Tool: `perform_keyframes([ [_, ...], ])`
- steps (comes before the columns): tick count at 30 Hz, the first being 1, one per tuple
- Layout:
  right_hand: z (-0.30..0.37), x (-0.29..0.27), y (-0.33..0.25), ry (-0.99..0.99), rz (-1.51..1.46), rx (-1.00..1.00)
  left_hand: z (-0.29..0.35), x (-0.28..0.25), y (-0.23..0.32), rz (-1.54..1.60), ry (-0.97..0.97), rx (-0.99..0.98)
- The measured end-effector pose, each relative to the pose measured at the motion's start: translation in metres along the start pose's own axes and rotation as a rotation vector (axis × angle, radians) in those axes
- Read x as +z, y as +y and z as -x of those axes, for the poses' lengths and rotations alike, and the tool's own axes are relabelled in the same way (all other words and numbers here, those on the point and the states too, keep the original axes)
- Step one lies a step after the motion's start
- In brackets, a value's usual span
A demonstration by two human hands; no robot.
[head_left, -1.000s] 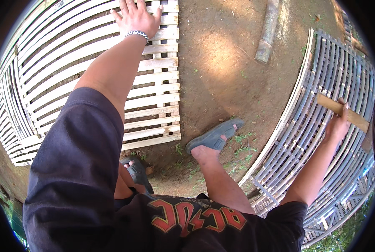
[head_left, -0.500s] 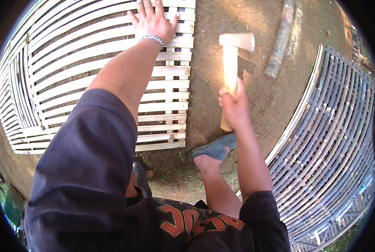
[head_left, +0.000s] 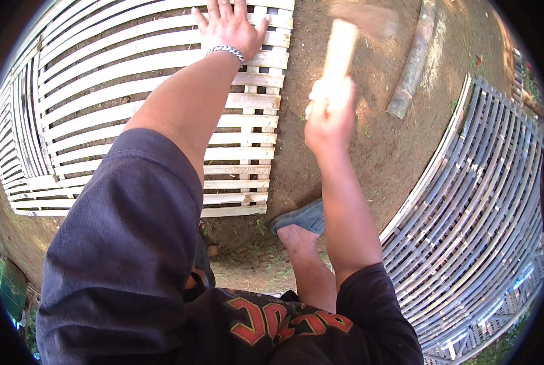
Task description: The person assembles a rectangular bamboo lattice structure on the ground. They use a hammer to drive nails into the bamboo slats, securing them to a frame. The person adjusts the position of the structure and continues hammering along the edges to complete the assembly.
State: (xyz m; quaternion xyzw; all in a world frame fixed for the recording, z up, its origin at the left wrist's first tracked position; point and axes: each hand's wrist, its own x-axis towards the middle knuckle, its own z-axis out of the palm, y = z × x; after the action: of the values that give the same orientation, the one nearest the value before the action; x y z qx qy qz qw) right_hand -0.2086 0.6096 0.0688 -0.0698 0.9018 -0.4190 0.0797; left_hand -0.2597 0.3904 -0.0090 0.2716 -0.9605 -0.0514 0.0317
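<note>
Fingers spread, my left hand (head_left: 234, 31) presses flat on the far right part of a pale slatted bamboo panel (head_left: 240, 120), close to its right edge. My right hand (head_left: 331, 109) is wrapped round the light wooden handle of a hatchet (head_left: 340, 52), out over the bare soil to the right of the panel. The hatchet points away from me, and its head is smeared by motion near the top edge of the view. Where the far fingertips of my left hand end is cut off by the picture's edge.
A second slatted panel (head_left: 460, 225), greyer and darker, lies along the right side. On the brown dirt ground (head_left: 369, 164) a thick bamboo pole (head_left: 413, 64) rests at the far right. My sandalled right foot (head_left: 299, 220) stands just beyond the pale panel's near corner.
My right hand has swung the hatchet up and away from me, its head now blurred. The left hand stays on the panel; the whole view has shifted slightly.
</note>
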Motion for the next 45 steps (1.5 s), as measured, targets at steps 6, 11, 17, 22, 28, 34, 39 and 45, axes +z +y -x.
perform_keyframes([
  [6, 0.012, 0.007, 0.003, -0.147, 0.091, 0.103, -0.001, -0.013, 0.004, 0.148, -0.116, -0.022],
  [11, 0.04, 0.013, 0.018, -0.237, 0.366, 0.208, 0.001, -0.01, 0.001, 0.186, -0.134, -0.011],
  [17, 0.033, 0.0, 0.056, 0.075, 0.227, -0.385, 0.001, -0.01, -0.003, 0.203, -0.108, -0.022],
  [22, -0.034, -0.02, 0.071, -0.344, 0.625, -0.146, -0.001, -0.011, 0.004, 0.209, -0.131, -0.01],
  [28, -0.062, -0.035, 0.066, -0.137, 0.447, -0.652, 0.0, -0.014, -0.001, 0.156, -0.139, 0.005],
  [34, -0.088, -0.033, 0.042, -0.385, 0.608, 0.041, -0.001, -0.003, -0.002, 0.204, -0.082, -0.002],
  [39, -0.094, -0.047, 0.071, -0.13, 0.334, -0.707, 0.0, -0.009, 0.0, 0.237, -0.092, -0.007],
  [45, -0.086, -0.043, 0.061, -0.394, 0.644, -0.362, -0.002, -0.01, -0.001, 0.231, -0.093, -0.003],
])
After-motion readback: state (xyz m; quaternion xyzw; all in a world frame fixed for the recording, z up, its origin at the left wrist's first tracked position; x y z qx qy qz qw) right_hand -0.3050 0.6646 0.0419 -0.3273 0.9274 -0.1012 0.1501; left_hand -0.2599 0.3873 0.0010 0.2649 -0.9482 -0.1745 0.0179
